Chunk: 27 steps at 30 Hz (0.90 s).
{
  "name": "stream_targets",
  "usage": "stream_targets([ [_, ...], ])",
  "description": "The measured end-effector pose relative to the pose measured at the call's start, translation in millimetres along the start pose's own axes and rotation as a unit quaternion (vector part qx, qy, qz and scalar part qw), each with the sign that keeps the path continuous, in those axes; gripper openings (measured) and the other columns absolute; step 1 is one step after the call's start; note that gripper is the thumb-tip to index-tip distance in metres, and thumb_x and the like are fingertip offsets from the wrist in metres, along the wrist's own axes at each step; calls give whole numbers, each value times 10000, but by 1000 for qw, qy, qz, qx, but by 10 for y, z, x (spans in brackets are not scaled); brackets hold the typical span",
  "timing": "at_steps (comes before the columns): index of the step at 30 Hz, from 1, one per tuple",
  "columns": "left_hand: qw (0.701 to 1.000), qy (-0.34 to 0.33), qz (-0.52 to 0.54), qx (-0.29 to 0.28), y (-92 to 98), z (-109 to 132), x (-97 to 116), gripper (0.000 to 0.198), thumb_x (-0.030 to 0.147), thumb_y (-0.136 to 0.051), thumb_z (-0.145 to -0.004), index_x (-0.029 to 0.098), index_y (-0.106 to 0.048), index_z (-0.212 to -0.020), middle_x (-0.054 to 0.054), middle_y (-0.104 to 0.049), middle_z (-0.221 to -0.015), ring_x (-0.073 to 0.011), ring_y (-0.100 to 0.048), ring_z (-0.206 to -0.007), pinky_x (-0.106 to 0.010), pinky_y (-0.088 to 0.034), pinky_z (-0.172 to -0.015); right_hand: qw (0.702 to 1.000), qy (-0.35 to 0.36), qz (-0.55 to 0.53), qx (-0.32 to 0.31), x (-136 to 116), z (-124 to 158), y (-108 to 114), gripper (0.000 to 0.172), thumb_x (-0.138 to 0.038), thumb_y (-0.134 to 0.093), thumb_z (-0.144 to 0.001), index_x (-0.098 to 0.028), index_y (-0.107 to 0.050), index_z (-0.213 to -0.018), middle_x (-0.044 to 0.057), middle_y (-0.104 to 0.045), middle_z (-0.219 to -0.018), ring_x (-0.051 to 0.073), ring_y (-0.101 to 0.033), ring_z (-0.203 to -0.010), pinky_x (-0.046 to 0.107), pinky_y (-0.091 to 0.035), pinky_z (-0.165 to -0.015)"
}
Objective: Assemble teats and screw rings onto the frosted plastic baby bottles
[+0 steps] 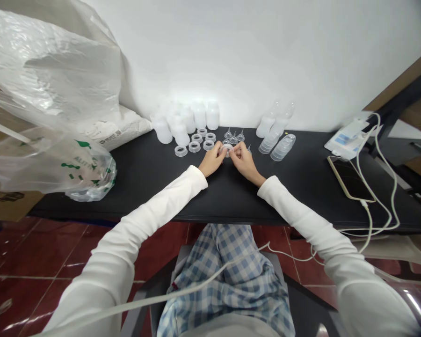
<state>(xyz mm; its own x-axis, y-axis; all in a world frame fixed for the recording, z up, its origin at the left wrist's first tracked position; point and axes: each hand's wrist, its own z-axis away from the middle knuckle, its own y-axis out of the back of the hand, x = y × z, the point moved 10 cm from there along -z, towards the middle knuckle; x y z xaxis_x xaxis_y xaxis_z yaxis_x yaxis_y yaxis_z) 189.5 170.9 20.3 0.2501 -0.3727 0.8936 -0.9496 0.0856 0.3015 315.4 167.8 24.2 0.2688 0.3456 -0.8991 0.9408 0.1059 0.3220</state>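
Observation:
Between my two hands is a translucent bottle collar ring (227,147), pinched at its left edge by my left hand (212,159) and at its right edge by my right hand (243,159). Whether a nipple sits inside the ring is too small to tell. Just beyond my fingers stand several clear bottle nipples (240,136), tips up. Several more collar rings (194,147) lie to the left of my left hand. Behind these, white baby bottles (212,115) are grouped upright against the wall.
Right of my hands are stacked clear caps (283,147) and bottles with domed tops (266,125). A phone (351,178) on a charging cable and a white power strip (347,135) lie far right. Plastic bags (87,159) crowd the black table's (143,187) left end.

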Motion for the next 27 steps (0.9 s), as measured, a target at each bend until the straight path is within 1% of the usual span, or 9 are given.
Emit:
stream_targets([
  [3,1000,8,1,-24,-49,36,51,371,527,-615,-982,238,-460,-808,31,-541,-618,-160,-530,-595,-319,-435,-707,999,-6,-13,-35,-7,8,-9,438,-680,-541,-926,-273,-382,-903,-72,-509,-624,129,-463,-536,303,-390,-554],
  [6,998,-14,-17,-51,-102,83,181,437,612,-513,-1005,230,-472,-797,12,-574,-666,-157,-560,-640,-316,-447,-723,999,8,-2,-33,-75,27,30,459,-722,-462,-953,-275,-372,-903,-67,-508,-620,139,-476,-545,319,-403,-583],
  [9,998,-21,-17,-57,-111,100,249,498,634,-403,-1035,213,-495,-786,5,-573,-677,-140,-562,-652,-303,-454,-733,999,29,26,-27,-151,48,41,472,-724,-406,-978,-268,-373,-863,-50,-511,-629,146,-488,-574,329,-408,-609],
  [11,998,-8,-3,-64,-120,88,232,507,626,-410,-1034,202,-503,-772,12,-553,-664,-121,-540,-625,-287,-454,-703,999,36,28,-25,-174,52,31,488,-728,-415,-975,-264,-366,-833,-45,-496,-635,143,-472,-576,326,-401,-605],
  [15,996,20,45,-74,-138,49,152,467,587,-489,-1008,197,-500,-752,33,-506,-629,-98,-488,-563,-261,-426,-611,998,39,-24,-34,-160,39,-16,496,-729,-474,-953,-265,-365,-815,-44,-452,-659,130,-434,-576,306,-380,-565],
  [17,997,20,43,-66,-123,40,133,441,545,-504,-1007,199,-487,-735,37,-492,-613,-100,-476,-554,-262,-411,-601,998,42,-29,-23,-148,31,-9,491,-711,-503,-950,-264,-364,-802,-42,-431,-663,129,-424,-585,297,-369,-548],
  [20,999,-3,0,-39,-78,46,161,409,475,-510,-1010,201,-462,-711,30,-485,-614,-113,-471,-581,-272,-388,-617,999,48,-23,-10,-137,22,0,482,-678,-537,-951,-260,-365,-784,-40,-418,-664,128,-420,-594,293,-381,-547],
  [24,998,-28,-58,4,-21,63,235,364,360,-508,-1002,201,-422,-685,34,-439,-610,-118,-420,-608,-279,-330,-625,998,43,-47,-29,-92,4,-45,495,-696,-553,-940,-262,-369,-787,-40,-445,-655,132,-462,-594,300,-440,-559],
  [27,997,-19,-74,23,1,63,253,354,280,-527,-978,197,-387,-663,44,-388,-606,-108,-381,-603,-279,-297,-626,997,40,-60,-36,-51,-11,-68,520,-743,-548,-921,-267,-375,-801,-40,-467,-634,134,-471,-567,300,-430,-528],
])
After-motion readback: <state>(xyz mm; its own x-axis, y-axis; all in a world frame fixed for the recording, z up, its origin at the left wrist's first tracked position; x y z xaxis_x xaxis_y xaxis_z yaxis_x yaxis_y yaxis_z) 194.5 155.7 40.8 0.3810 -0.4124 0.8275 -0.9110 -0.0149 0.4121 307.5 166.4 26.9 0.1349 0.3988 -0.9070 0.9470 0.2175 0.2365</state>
